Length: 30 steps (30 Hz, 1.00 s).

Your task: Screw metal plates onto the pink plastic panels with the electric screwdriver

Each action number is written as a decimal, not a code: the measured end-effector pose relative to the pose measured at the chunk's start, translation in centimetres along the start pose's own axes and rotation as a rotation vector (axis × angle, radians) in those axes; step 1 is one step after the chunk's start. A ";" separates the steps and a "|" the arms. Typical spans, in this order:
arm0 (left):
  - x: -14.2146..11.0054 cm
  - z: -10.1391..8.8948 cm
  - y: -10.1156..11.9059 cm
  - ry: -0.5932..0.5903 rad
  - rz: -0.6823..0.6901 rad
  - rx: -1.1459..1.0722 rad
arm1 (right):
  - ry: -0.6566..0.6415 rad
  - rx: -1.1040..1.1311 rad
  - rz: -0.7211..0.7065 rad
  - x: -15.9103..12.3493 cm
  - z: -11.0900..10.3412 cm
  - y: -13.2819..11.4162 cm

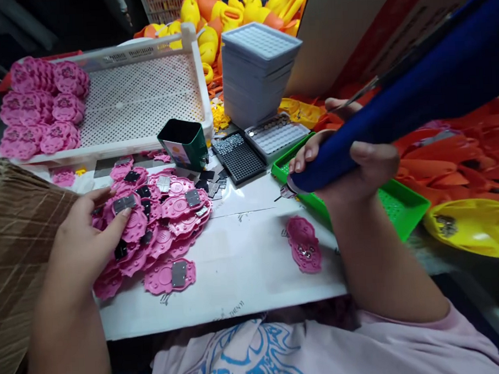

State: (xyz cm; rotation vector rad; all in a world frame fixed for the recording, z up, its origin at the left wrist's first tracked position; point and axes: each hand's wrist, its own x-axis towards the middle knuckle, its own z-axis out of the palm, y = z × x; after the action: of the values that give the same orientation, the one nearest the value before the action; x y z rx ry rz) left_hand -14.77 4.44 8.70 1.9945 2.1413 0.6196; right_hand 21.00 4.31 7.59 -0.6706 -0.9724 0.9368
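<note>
My left hand [84,233] pinches a pink plastic plate [133,228] with a grey square piece on it, at the edge of a heap of similar plates [180,212]. A single pink plate [170,276] lies in front of the heap. My right hand [356,166] is wrapped around a long blue power screwdriver [331,164], raised over the right side of the table. A metal lever runs along its upper side, and its tip points down to the left. Below it lies a pink shell [304,245] with small shiny metal parts inside.
A white crate [146,98] holds stacked pink parts. Behind the table's middle stand a green tin [184,146], a black grid tray [240,160] and stacked white trays [257,76]. Right are a green tray [403,208], a yellow dish [475,232] and orange parts. Cardboard [24,235] stands left.
</note>
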 end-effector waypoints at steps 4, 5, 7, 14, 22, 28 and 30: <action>-2.0 -0.4 2.2 0.239 0.091 0.102 | 0.020 0.013 0.022 0.0 0.2 -0.1; -3.1 -0.2 3.3 0.366 0.195 0.095 | 0.025 0.018 0.033 -0.1 0.2 -0.1; -5.6 1.1 6.3 0.301 0.562 -0.041 | 0.059 0.011 0.044 -0.1 0.3 0.1; -11.0 10.1 15.3 -0.501 1.046 -0.064 | 0.191 -0.046 0.006 1.6 1.6 1.5; -9.5 11.4 13.8 -0.607 0.924 0.005 | 0.230 -0.099 -0.018 7.3 3.2 6.2; -9.2 11.3 13.5 -0.560 0.821 -0.001 | 0.248 -0.113 -0.028 10.3 3.7 9.5; -8.9 11.3 13.4 -0.543 0.781 0.006 | 0.241 -0.113 -0.031 10.7 3.8 10.0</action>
State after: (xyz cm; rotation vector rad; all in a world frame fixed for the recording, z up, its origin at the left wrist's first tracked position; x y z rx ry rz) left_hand 2.83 -1.71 2.28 2.5904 1.0364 0.1017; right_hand 16.68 18.59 5.15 -0.8409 -0.8224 0.7578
